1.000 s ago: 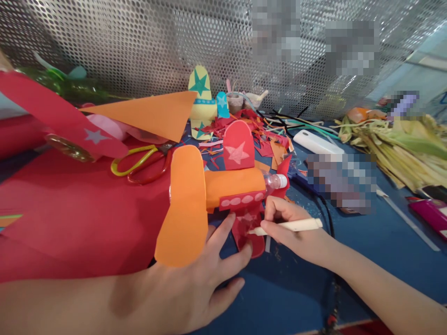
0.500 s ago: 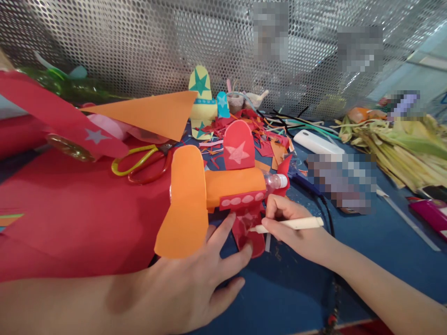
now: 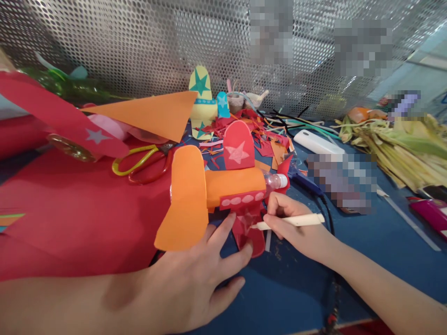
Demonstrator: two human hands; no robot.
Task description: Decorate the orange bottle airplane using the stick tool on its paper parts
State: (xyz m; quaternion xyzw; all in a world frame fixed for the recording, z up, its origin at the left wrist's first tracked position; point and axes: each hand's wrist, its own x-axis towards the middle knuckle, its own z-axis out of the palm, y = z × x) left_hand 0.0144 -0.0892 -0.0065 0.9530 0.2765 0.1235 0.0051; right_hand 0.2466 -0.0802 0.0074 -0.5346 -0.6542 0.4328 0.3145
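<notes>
A toy plane [image 3: 233, 186] made of a plastic bottle wrapped in orange sheet lies on the blue table. Its far red wing [image 3: 239, 144] bears a pale star, and a red strip with pale ovals runs along its side. My left hand [image 3: 202, 274] lies flat with fingers spread, fingertips pressing on the near red wing [image 3: 256, 246]. Between the fingers of my right hand [image 3: 293, 223] is a cream-coloured marker [image 3: 307, 219], its tip on the star drawn on that near wing. The orange wide piece [image 3: 186, 200] at the plane's left end hangs over my left hand.
Yellow-and-red handled scissors [image 3: 139, 160] lie on a large red sheet [image 3: 87, 214] at left. Behind the plane are red and orange scraps [image 3: 244, 123] and a yellow toy plane [image 3: 202, 104]. Corn husks [image 3: 391, 149], a glue gun [image 3: 303, 181] and its cable are at right.
My right hand has shifted the marker slightly up and right along the star on the near wing. The orange end piece has lifted slightly at its lower edge. My left hand stays nearly still.
</notes>
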